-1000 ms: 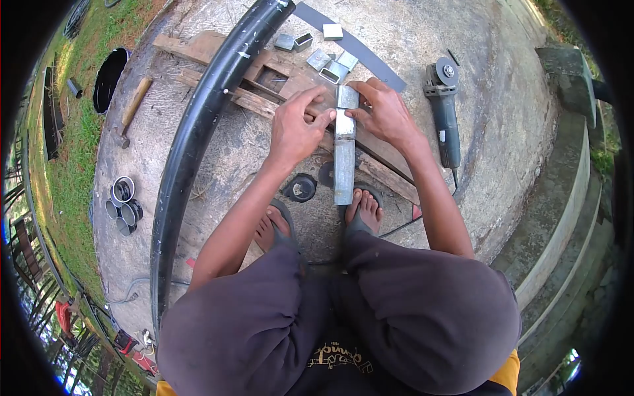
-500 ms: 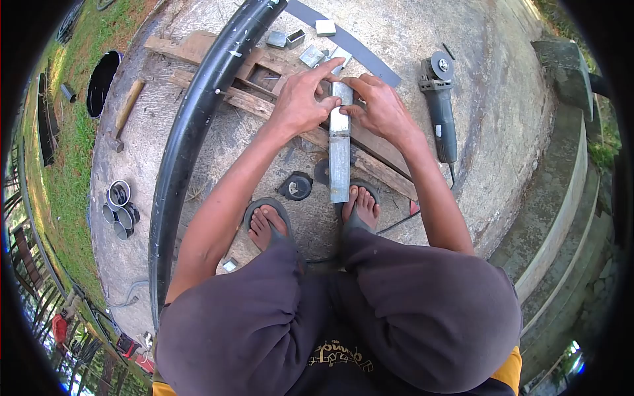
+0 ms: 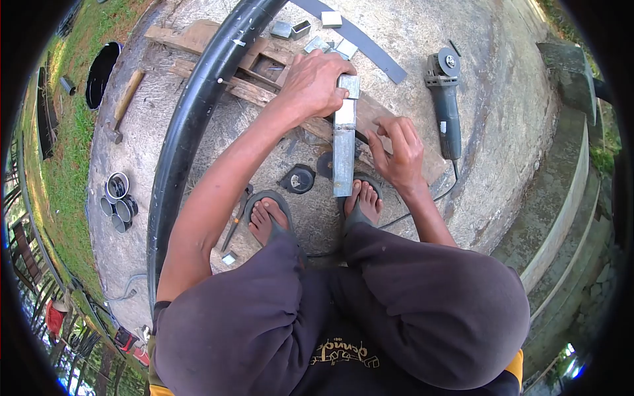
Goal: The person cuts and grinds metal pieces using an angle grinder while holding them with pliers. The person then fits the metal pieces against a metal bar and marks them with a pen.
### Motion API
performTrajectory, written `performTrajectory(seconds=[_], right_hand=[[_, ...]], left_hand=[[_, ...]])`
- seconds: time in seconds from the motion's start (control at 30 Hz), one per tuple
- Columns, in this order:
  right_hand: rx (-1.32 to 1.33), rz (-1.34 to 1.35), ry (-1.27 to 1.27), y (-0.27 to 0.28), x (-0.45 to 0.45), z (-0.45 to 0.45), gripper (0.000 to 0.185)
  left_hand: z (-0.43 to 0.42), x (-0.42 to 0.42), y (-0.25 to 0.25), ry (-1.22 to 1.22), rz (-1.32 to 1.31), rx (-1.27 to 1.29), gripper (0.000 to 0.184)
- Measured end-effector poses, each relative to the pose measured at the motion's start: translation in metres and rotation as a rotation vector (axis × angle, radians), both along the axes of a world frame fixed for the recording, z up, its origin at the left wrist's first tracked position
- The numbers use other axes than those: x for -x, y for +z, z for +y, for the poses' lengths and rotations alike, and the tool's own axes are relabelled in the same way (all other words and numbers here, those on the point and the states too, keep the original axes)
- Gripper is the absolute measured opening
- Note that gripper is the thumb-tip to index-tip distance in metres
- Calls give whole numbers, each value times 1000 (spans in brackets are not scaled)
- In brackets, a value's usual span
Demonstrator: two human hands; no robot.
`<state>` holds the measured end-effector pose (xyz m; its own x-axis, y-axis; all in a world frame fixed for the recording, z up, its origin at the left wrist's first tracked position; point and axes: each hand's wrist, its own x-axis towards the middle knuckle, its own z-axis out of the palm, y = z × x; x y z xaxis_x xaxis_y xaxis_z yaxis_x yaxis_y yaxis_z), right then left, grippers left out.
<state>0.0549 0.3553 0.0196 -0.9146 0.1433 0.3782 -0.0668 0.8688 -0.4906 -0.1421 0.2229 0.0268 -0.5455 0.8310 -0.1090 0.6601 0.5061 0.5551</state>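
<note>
My left hand [image 3: 317, 82] is closed at the far end of a galvanized square metal tube [image 3: 343, 155]. Its thumb and fingers grip a short square tube piece [image 3: 349, 86], which lies against the tube's shiny upper stretch. The tube points toward me, its near end beside my right foot. My right hand [image 3: 401, 153] is off the tube, to its right above a wooden board [image 3: 426, 158]. Its fingers are loosely bent with the thumb a little apart, and I see nothing in them.
An angle grinder [image 3: 444, 109] lies at right, its cord running toward my feet. A long black pipe [image 3: 188, 145] curves along the left. Several cut tube pieces, including one white-topped piece [image 3: 331, 19], lie beyond. A hammer [image 3: 124, 109] and round pipe rings [image 3: 117, 186] lie farther left.
My right hand has let go of the tube and moved right and toward me. My left hand has shifted its grip onto the short piece at the far end.
</note>
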Motion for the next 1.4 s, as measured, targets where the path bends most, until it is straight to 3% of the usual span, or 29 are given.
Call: performTrajectory(seconds=[0.07, 0.2, 0.3, 0.4, 0.6, 1.0, 1.2, 1.3, 1.4], right_hand=[[-65, 19, 105, -2, -26, -6, 29], [-112, -79, 557, 25, -33, -58, 23], [-359, -236, 571, 6, -13, -77, 22], [-821, -487, 557, 7, 7, -92, 25], [-1027, -872, 656, -6, 28, -122, 25], [-915, -667, 492, -24, 21, -128, 24], [-530, -363, 388, -18, 21, -119, 26], [-136, -112, 430, -2, 29, -107, 28], [46, -107, 395, 19, 28, -89, 30]], left_hand=[[3, 0, -3, -1, 31, 1, 41], [7, 0, -3, -35, 63, 59, 42], [12, 3, 2, -75, 69, 115, 44], [14, 8, 5, -105, 60, 158, 45], [19, 10, 9, -120, 78, 167, 46], [24, 12, 13, -160, 87, 186, 41], [25, 13, 14, -161, 70, 216, 41], [25, 12, 8, -138, 63, 153, 41], [22, 9, 5, -106, 70, 80, 41]])
